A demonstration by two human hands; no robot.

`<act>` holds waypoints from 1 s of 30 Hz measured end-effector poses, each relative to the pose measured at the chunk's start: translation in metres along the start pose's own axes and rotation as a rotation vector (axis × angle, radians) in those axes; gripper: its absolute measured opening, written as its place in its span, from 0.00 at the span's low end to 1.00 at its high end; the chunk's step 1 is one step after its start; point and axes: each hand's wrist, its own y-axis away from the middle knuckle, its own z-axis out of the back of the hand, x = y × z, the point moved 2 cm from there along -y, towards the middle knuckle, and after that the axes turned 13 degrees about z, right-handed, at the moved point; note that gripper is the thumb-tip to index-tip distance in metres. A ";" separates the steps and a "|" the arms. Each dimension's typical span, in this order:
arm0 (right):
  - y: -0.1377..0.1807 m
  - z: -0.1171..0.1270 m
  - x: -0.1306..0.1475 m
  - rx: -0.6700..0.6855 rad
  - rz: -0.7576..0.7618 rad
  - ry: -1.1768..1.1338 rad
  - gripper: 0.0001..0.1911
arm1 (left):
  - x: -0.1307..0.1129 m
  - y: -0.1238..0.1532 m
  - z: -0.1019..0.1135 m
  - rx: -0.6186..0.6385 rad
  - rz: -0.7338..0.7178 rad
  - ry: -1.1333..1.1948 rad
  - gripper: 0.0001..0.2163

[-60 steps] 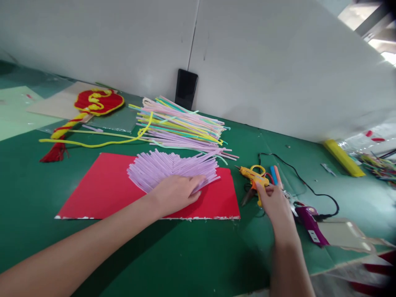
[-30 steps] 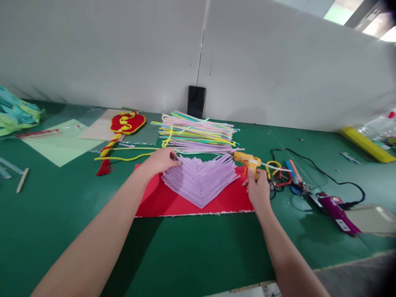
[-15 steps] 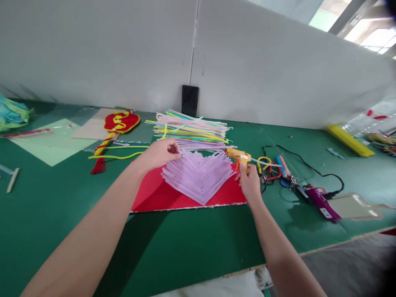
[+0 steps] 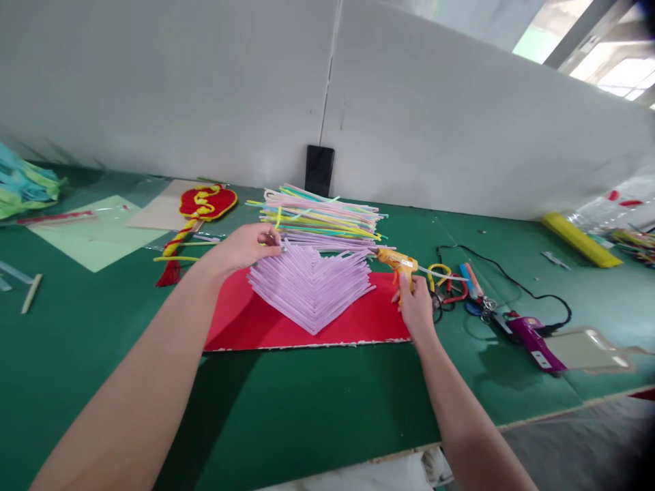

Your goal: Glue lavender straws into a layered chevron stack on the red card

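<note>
A heart-shaped panel of lilac pipe cleaners (image 4: 313, 290), laid in V-shaped rows, rests on a red board (image 4: 358, 320). The fingers of my left hand (image 4: 250, 247) are pinched at the panel's upper left edge; the fingertips partly hide the grip. In my right hand (image 4: 417, 303) is a yellow glue gun (image 4: 396, 260), its nozzle pointing left near the panel's upper right edge. A glue stick (image 4: 443, 274) sticks out of the gun's back. Just behind the panel lies a pile of coloured pipe cleaners (image 4: 322, 215).
A black phone (image 4: 320, 170) leans on the grey partition (image 4: 205, 88). At left lie a red and yellow ornament (image 4: 207, 202) and a pale green sheet (image 4: 97, 235). To the right are scissors (image 4: 453, 290), a black cord (image 4: 504, 273), a purple device (image 4: 535, 344) and a yellow bar (image 4: 580, 239).
My left hand and the lilac panel have shifted left across the red board. My right hand keeps hold of the glue gun in nearly the same place. The view has shifted slightly.
</note>
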 end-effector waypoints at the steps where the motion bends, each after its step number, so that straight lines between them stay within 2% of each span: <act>1: 0.000 0.000 0.000 0.004 -0.003 0.002 0.27 | -0.001 0.000 0.000 -0.009 -0.034 0.002 0.10; 5: 0.001 0.000 0.001 -0.003 -0.012 -0.010 0.26 | -0.009 0.003 0.000 0.003 -0.169 0.065 0.09; 8: 0.001 0.000 0.001 -0.056 -0.025 -0.051 0.27 | -0.016 0.009 0.001 0.008 -0.193 0.132 0.09; 12: 0.001 0.001 0.002 -0.136 -0.028 -0.118 0.26 | -0.022 0.013 0.003 -0.015 -0.159 0.184 0.09; 16: 0.000 0.001 0.002 -0.150 -0.034 -0.115 0.26 | -0.027 0.015 0.001 -0.015 -0.079 0.210 0.10; 19: 0.000 0.002 0.002 -0.160 -0.034 -0.112 0.26 | -0.032 0.019 -0.004 0.028 0.004 0.244 0.10; 22: 0.000 0.002 0.002 -0.164 -0.031 -0.116 0.26 | -0.035 0.023 -0.011 0.119 0.023 0.267 0.12; 25: 0.001 0.002 0.003 -0.161 -0.028 -0.113 0.26 | -0.029 0.021 -0.014 0.228 0.006 0.239 0.11; 30: 0.001 0.002 0.004 -0.144 -0.021 -0.122 0.25 | -0.004 0.005 -0.011 0.242 0.049 0.100 0.09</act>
